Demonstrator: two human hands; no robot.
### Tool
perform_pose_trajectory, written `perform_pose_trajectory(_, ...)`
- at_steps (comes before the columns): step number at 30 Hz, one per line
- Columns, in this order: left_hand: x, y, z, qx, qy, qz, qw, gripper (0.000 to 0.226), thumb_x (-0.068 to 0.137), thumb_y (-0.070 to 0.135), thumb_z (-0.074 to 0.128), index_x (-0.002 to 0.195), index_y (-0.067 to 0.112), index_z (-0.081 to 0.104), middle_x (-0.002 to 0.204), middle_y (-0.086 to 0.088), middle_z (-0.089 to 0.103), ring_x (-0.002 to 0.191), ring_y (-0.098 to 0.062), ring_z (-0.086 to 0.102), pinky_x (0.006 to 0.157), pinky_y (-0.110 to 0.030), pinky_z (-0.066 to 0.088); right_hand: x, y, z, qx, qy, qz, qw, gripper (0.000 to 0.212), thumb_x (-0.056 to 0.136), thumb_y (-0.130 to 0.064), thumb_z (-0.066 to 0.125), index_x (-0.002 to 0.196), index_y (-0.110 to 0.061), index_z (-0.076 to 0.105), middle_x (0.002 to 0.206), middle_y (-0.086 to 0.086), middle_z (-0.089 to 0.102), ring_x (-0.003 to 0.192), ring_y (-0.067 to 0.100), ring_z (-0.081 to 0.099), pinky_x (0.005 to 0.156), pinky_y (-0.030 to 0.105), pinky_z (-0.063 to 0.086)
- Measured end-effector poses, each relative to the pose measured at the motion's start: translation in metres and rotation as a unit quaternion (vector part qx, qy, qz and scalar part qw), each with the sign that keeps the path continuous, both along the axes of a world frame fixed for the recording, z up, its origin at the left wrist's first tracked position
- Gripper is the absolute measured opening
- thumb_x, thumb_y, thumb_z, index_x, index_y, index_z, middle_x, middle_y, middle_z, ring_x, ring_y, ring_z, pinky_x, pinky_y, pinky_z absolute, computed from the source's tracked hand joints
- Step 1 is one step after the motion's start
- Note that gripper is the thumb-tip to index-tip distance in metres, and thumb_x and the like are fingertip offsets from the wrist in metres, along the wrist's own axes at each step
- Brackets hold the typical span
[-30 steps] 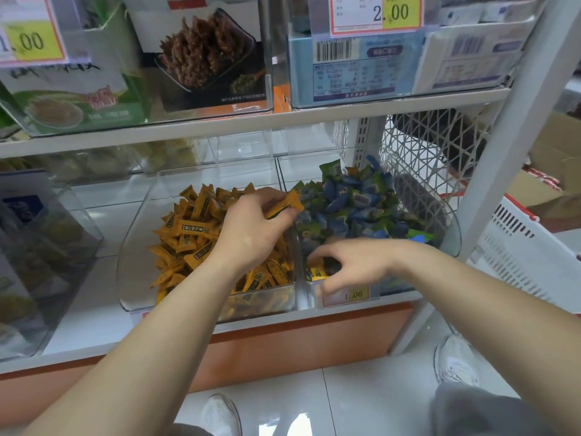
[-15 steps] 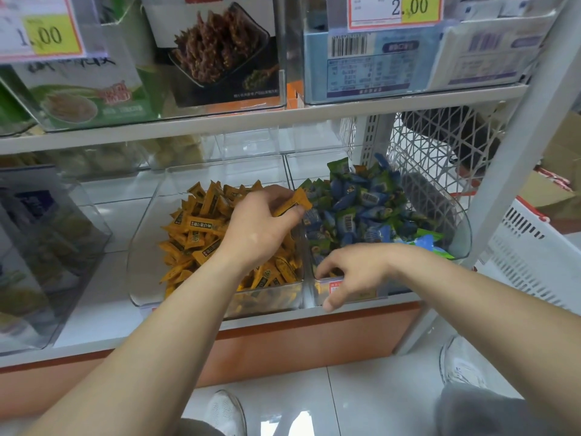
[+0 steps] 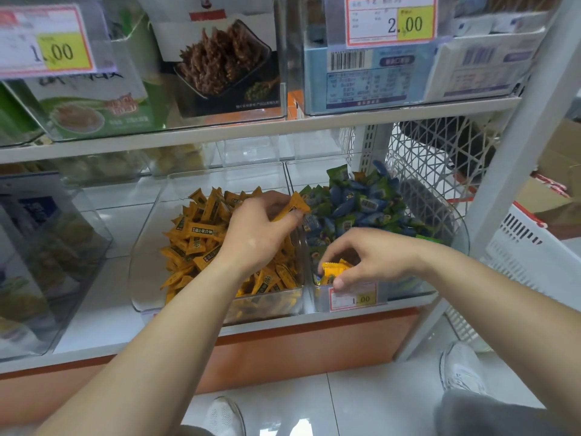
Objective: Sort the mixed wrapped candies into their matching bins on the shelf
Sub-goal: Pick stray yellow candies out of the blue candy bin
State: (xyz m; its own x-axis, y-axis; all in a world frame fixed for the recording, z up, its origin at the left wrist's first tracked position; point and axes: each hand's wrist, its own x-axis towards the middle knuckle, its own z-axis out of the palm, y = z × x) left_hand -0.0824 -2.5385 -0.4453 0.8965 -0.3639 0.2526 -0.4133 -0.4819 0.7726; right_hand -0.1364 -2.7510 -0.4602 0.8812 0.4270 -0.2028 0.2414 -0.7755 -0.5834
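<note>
Orange candy (image 3: 333, 271) among blue-green candies (image 3: 358, 206)

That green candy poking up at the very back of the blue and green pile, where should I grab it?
Pinch the green candy by its top end, coming down from above. It stands nearly upright on the pile in the right bin, so that flat end sticks out free, while its lower part is tucked among the blue candies.
</note>
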Motion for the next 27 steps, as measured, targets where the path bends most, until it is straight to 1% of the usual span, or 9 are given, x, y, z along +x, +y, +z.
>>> perform_pose_trajectory(4, 0.001, 0.001, -0.001, -0.011, 0.004, 0.002, 1.0, 0.023, 0.092, 0.032, 0.066, 0.109, 0.018, 0.072, 0.096, 0.007, 0.073, 0.091, -0.006, 0.065, 0.08, -0.023, 0.046, 0.001, -0.012, -0.002, 0.076, -0.008, -0.061, 0.995, 0.02, 0.085, -0.025, 0.079, 0.1, -0.037, 0.072, 0.087, -0.023, 0.073, 0.078, -0.001, 0.068, 0.069, 0.017, 0.052)
perform_pose_trajectory(6, 0.001, 0.0, -0.002, -0.016, 0.01, 0.01, 1.0, 0.032, 0.092, 0.033, 0.066, 0.118, 0.016, 0.07, 0.105, 0.003, 0.073, 0.099, -0.009, 0.066, 0.086, -0.027, 0.049, 0.004, -0.017, -0.004, 0.077, -0.067, -0.111, 0.989, 0.021, 0.085, -0.026, 0.078, 0.098, -0.041, 0.071, 0.089, -0.017, 0.073, 0.083, 0.0, 0.067, 0.073, 0.024, 0.053)
perform_pose_trajectory(9, 0.001, -0.001, -0.003, -0.019, 0.01, 0.031, 0.999, 0.049, 0.093, 0.039, 0.064, 0.133, 0.01, 0.06, 0.122, -0.002, 0.07, 0.115, -0.014, 0.063, 0.096, -0.029, 0.047, 0.008, -0.022, -0.006, 0.114, -0.143, -0.207, 0.961, 0.022, 0.085, -0.019, 0.078, 0.097, -0.035, 0.069, 0.089, -0.018, 0.07, 0.083, -0.006, 0.066, 0.073, 0.02, 0.048)
perform_pose_trajectory(12, -0.001, -0.006, 0.0, -0.054, 0.005, 0.035, 0.998, 0.038, 0.095, 0.041, 0.061, 0.124, 0.015, 0.065, 0.112, 0.002, 0.073, 0.108, -0.011, 0.065, 0.095, -0.031, 0.05, 0.008, -0.015, -0.001, 0.336, -0.084, -0.287, 0.893, 0.015, 0.088, -0.007, 0.073, 0.1, -0.017, 0.071, 0.092, 0.001, 0.074, 0.086, 0.018, 0.074, 0.068, 0.029, 0.06)
perform_pose_trajectory(14, -0.003, -0.012, 0.001, -0.085, -0.014, 0.04, 0.995, 0.015, 0.097, 0.037, 0.06, 0.105, 0.028, 0.068, 0.099, 0.013, 0.073, 0.096, 0.001, 0.065, 0.085, -0.019, 0.049, 0.006, -0.003, 0.006, 0.434, -0.059, -0.295, 0.849, 0.012, 0.089, -0.004, 0.071, 0.098, -0.012, 0.071, 0.094, 0.008, 0.074, 0.087, 0.023, 0.074, 0.067, 0.029, 0.06)
perform_pose_trajectory(16, -0.006, -0.019, 0.004, -0.13, -0.014, 0.042, 0.99, 0.009, 0.098, 0.034, 0.058, 0.102, 0.03, 0.066, 0.099, 0.012, 0.071, 0.096, 0.001, 0.065, 0.083, -0.015, 0.048, 0.006, 0.012, 0.011, 0.47, -0.059, -0.296, 0.829, 0.01, 0.09, -0.004, 0.071, 0.099, -0.006, 0.07, 0.096, 0.012, 0.073, 0.087, 0.023, 0.074, 0.07, 0.03, 0.06)
perform_pose_trajectory(20, -0.012, -0.025, 0.007, -0.186, 0.043, 0.007, 0.982, 0.025, 0.099, 0.033, 0.056, 0.121, 0.021, 0.059, 0.116, -0.007, 0.069, 0.109, -0.028, 0.065, 0.094, -0.052, 0.053, 0.003, 0.034, 0.015, 0.494, -0.058, -0.314, 0.808, 0.016, 0.088, -0.009, 0.073, 0.102, -0.001, 0.071, 0.102, 0.016, 0.073, 0.094, 0.026, 0.073, 0.073, 0.031, 0.06)
perform_pose_trajectory(23, -0.011, -0.02, 0.008, -0.125, 0.032, -0.028, 0.991, 0.035, 0.099, 0.032, 0.058, 0.13, 0.014, 0.058, 0.12, -0.01, 0.067, 0.109, -0.025, 0.065, 0.09, -0.049, 0.056, 0.0, 0.042, 0.016, 0.51, -0.033, -0.325, 0.796, 0.014, 0.089, -0.009, 0.072, 0.101, 0.0, 0.073, 0.102, 0.018, 0.074, 0.093, 0.026, 0.074, 0.071, 0.027, 0.059)
perform_pose_trajectory(27, -0.005, -0.007, 0.011, -0.113, 0.013, -0.053, 0.992, 0.015, 0.093, 0.028, 0.065, 0.106, 0.025, 0.069, 0.095, 0.004, 0.074, 0.089, -0.016, 0.071, 0.08, -0.045, 0.06, -0.002, 0.042, 0.021, 0.539, 0.032, -0.271, 0.797, 0.022, 0.095, -0.011, 0.065, 0.112, 0.002, 0.069, 0.111, 0.017, 0.072, 0.103, 0.028, 0.071, 0.077, 0.028, 0.059)
